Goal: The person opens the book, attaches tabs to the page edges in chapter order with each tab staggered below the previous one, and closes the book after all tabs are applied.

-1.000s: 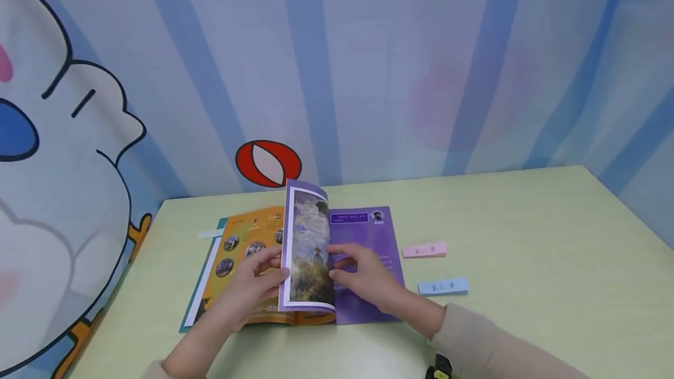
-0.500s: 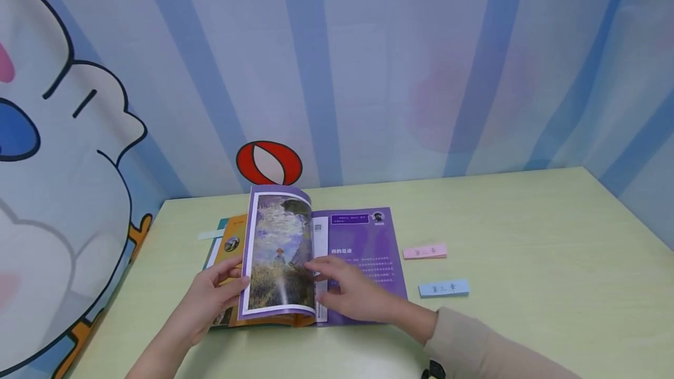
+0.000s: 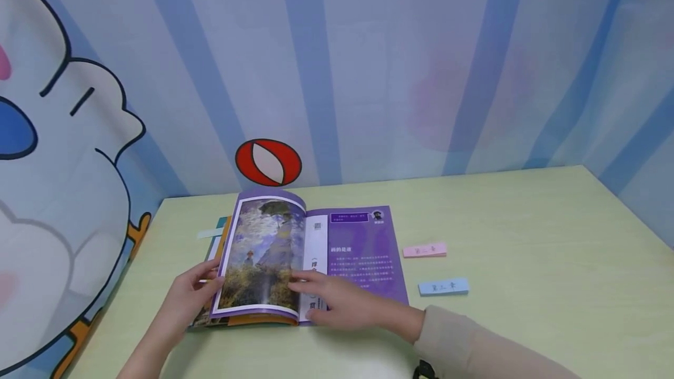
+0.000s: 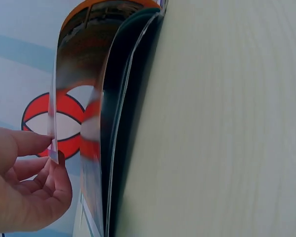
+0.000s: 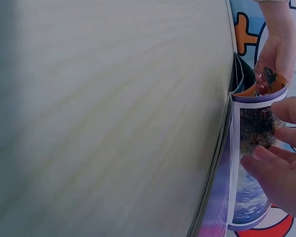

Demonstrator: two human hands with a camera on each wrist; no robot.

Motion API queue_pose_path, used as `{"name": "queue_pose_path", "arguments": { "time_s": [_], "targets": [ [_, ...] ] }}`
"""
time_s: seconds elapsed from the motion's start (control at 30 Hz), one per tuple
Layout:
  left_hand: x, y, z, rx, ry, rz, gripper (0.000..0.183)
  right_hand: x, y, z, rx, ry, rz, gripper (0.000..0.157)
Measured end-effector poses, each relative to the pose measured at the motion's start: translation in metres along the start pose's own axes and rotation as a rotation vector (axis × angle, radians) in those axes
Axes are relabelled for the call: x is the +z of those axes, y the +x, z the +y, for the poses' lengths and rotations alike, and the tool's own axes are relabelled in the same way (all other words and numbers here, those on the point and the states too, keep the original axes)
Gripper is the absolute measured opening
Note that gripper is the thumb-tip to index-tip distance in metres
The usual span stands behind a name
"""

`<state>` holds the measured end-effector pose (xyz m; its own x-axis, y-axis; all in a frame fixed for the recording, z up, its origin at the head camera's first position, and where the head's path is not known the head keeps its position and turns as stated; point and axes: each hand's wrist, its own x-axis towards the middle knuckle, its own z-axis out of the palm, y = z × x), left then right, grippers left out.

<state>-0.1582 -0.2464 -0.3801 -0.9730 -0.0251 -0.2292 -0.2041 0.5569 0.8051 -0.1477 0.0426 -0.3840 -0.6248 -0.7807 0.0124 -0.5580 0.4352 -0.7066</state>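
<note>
An open book (image 3: 363, 235) lies on the table, its right page purple with white text. Its lifted left-hand page (image 3: 260, 250) bears a painting of a figure under a parasol and bows upward. At that page's outer edge, my left hand (image 3: 186, 291) pinches it between thumb and fingers; the left wrist view shows this grip up close. My right hand (image 3: 344, 302) rests by the spine with loosely extended fingers touching the painting's lower right part. Orange pages and a teal cover show beneath the lifted page.
Right of the book lie a pink paper slip (image 3: 424, 250) and a blue paper slip (image 3: 443, 287), both handwritten. A pale strip (image 3: 210, 233) sticks out at the book's left edge. Behind the table (image 3: 526, 238) hangs a striped blue backdrop (image 3: 363, 75) with cartoon figures.
My left hand has drawn the page leftward and down, uncovering the painting and a white strip by the spine. My right hand has shifted slightly left and lower.
</note>
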Motion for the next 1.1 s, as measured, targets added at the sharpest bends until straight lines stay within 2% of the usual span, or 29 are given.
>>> {"name": "queue_pose_path", "arguments": {
  "time_s": [0.27,0.47,0.7,0.83,0.97,1.1],
  "targets": [
    [-0.007,0.005,-0.016,0.045,0.135,0.016,0.045,0.004,0.003,-0.004,-0.043,-0.103,-0.056,0.052],
    [-0.014,0.008,-0.024,0.036,0.206,0.022,0.044,0.006,0.003,-0.001,-0.096,-0.198,-0.12,0.052],
    [-0.014,0.012,-0.029,0.05,0.277,0.036,0.041,0.007,0.001,0.001,-0.124,-0.302,-0.237,0.055],
    [-0.015,0.013,-0.03,0.052,0.324,0.029,0.041,0.008,0.003,-0.003,-0.122,-0.457,-0.328,0.059],
    [-0.015,0.016,-0.026,0.114,0.405,-0.011,0.04,0.011,0.005,-0.008,-0.087,-0.627,-0.391,0.064],
    [-0.009,0.018,-0.01,0.233,0.457,-0.059,0.039,0.01,0.006,-0.01,-0.041,-0.674,-0.421,0.066]
  ]
}}
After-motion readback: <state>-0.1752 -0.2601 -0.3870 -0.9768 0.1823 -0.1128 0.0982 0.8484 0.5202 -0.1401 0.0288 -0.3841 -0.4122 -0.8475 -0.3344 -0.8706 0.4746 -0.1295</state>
